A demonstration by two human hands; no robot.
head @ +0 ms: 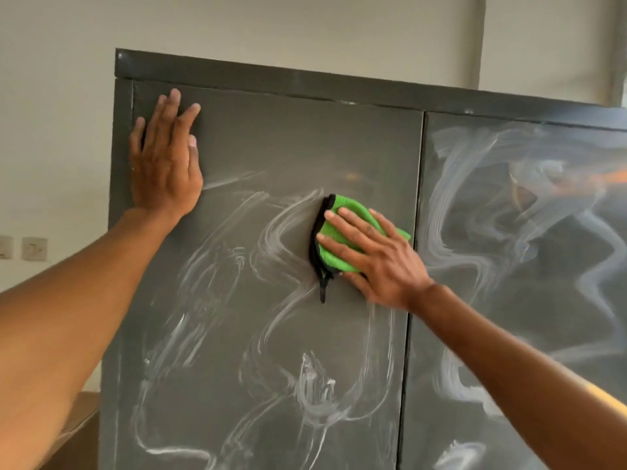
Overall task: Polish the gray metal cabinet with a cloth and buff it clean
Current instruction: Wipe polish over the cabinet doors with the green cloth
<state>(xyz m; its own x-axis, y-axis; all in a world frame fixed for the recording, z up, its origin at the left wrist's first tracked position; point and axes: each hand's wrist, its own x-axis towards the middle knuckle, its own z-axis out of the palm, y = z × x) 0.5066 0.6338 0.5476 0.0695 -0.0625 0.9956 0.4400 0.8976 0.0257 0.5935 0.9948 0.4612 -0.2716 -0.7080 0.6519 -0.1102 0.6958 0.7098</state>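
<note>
1. Nearest the camera, two bare forearms reached up and forward from the lower corners toward the front of the cabinet.
2. The right hand [373,256] lay flat with its fingers straight and slightly spread, pressing a folded green microfibre cloth [342,232] with a black edge against the metal. It gripped nothing.
3. The cloth sat on the left door [271,140], about halfway up and near its right edge, just beside the seam between the two doors.
4. The left hand [163,157] was wide and flat, fingers straight. It held nothing and was braced on the upper left corner of the same door.
5. White polish streaks [312,385] swirled over the lower half of the left door, from the cloth's level down to the bottom edge of the view. The band above the cloth looked bare and even, apart from a faint line near the left hand.
6. The right door [509,317] carried broad white swirls over nearly all its visible face.
7. By my reading, the gray metal cabinet [305,79] had its polish spread on, but the buffing was early. Only the top part of the left door seemed wiped clean, which left that door's lower half and the whole right door to do.
8. Behind stood a pale wall [305,25], with a wall switch plate [34,248] at the left edge.
</note>
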